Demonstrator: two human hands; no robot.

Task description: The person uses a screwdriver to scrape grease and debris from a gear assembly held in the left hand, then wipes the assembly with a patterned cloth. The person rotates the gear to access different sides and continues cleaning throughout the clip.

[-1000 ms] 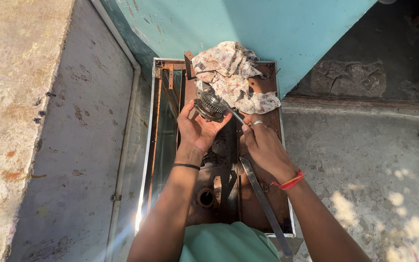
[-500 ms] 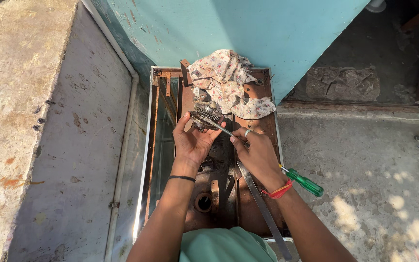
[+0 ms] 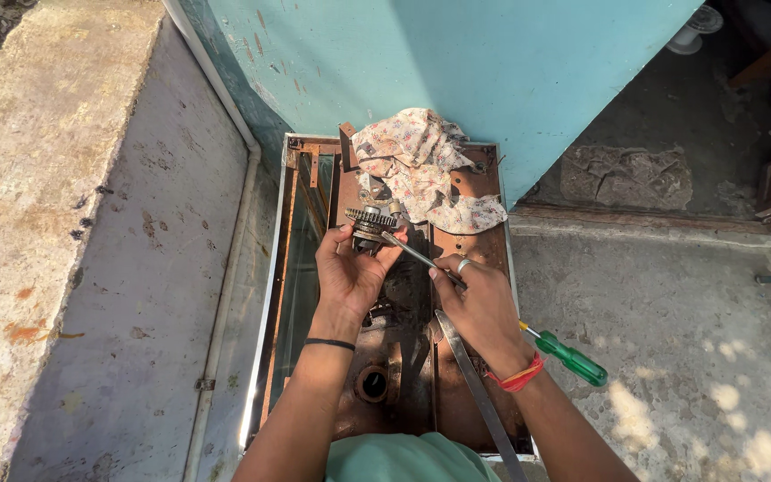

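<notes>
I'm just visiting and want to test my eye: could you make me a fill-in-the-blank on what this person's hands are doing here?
1. The left hand holds a toothed metal ____.
2. The right hand pokes a thin metal tool at the ____.
3. The screwdriver on the ground has a ____ handle.
4. A crumpled floral ____ lies at the far end of the rusty tray.

Missing words: gear; gear; green; cloth
</notes>
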